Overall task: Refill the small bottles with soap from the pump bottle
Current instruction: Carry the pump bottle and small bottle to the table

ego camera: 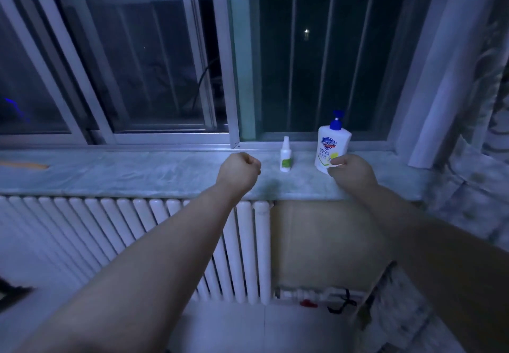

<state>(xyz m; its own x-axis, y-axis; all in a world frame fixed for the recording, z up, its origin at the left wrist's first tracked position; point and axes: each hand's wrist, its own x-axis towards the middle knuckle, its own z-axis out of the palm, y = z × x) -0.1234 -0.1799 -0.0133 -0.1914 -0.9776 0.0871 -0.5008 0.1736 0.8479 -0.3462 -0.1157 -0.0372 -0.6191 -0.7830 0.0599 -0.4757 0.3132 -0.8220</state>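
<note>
1. Head view: you had both arms stretched out to the sill point(137, 170), dim light, night window behind.
2. Pump bottle point(332, 143) stood upright at the right of the sill, blue pump head on top, long axis vertical.
3. Small bottle point(285, 157) stood upright just left of it, near but apart, cap on as far as could be told. Only one small bottle showed.
4. Your right hand point(352, 172) was at the pump bottle's base, fingers curled, fingertips point(336, 162) touching or almost touching the lower front label. Couldn't tell if you had a real hold; the hand looked loosely closed with nothing wrapped inside it.
5. Your left hand point(239, 172) was a closed fist, empty, hovering over the sill left of the small bottle, not touching it.
6. Key relation: small bottle sat between your two hands, just right of the left fist; pump bottle was directly ahead of the right hand. Left was nearer the small bottle, right nearer the pump.
7. Judged stage: start, no soap moved yet; likely next was left taking the small bottle to uncap it.
8. Risk: small bottle is narrow and could tip if knocked.
</note>
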